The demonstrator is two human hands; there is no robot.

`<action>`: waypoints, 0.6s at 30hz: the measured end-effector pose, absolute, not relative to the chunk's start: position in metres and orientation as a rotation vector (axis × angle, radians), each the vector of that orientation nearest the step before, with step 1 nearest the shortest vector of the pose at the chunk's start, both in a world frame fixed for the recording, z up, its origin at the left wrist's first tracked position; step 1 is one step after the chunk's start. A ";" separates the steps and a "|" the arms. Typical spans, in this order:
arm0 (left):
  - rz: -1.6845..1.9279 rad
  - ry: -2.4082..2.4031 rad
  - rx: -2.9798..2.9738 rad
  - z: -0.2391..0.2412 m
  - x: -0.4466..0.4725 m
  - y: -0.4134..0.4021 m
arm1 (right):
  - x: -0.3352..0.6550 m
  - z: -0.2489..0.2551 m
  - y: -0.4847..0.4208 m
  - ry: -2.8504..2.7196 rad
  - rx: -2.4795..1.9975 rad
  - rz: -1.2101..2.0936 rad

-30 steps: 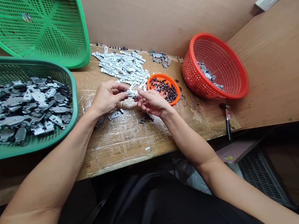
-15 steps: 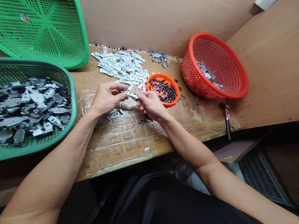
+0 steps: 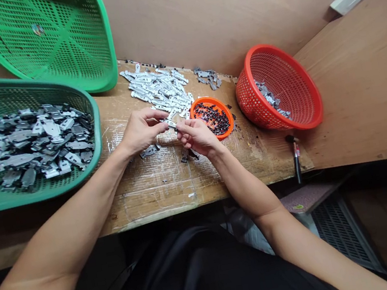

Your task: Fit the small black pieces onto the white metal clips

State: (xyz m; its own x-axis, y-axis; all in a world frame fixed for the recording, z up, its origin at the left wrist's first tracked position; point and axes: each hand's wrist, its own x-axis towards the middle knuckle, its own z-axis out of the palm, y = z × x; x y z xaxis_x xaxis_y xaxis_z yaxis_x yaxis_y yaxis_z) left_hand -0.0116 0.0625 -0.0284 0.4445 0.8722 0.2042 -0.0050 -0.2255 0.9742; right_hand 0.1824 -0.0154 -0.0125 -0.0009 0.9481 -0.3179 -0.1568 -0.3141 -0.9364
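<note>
Between my two hands is a small silvery metal bracket (image 3: pixel 171 124), held over the worktable (image 3: pixel 143 201). My left hand (image 3: pixel 141 130) pinches its left end between thumb and fingers. At the other end, my right hand (image 3: pixel 197 136) is closed with thumb and forefinger against it; any small part inside those fingers is hidden. Just behind the hands lies a pile of similar light metal brackets (image 3: pixel 157 89). Beside my right hand stands a shallow orange dish (image 3: pixel 231 126) of tiny dark parts (image 3: pixel 214 119). A few grey pieces (image 3: pixel 150 151) lie below my left hand.
A dark green basket (image 3: pixel 98 146) full of metal pieces stands left, a bright green basket (image 3: pixel 106 45) behind it. On the right are a red basket (image 3: pixel 251 102) with grey parts and a black-handled brush (image 3: pixel 297 161) at the table edge. More grey pieces (image 3: pixel 207 76) lie by the wall.
My right hand's fingers have drawn closer against the bracket's right end, and the bracket has turned slightly. The whole view has shifted a little.
</note>
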 end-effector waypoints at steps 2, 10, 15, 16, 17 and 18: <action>0.992 0.768 1.574 -0.030 -0.011 0.062 | 0.183 -0.014 -0.014 -0.923 -1.313 1.482; 0.952 0.767 1.434 -0.033 -0.011 0.063 | 0.178 -0.013 -0.009 -1.067 -1.409 1.285; 0.906 0.779 1.433 -0.031 -0.012 0.062 | 0.179 -0.017 -0.007 -1.168 -1.433 1.245; 0.896 0.777 1.431 -0.030 -0.011 0.061 | 0.180 -0.019 -0.007 -1.168 -1.422 1.252; 0.884 0.775 1.428 -0.029 -0.011 0.061 | 0.182 -0.020 -0.006 -1.165 -1.407 1.261; 0.870 0.770 1.424 -0.029 -0.011 0.060 | 0.183 -0.021 -0.006 -1.164 -1.391 1.271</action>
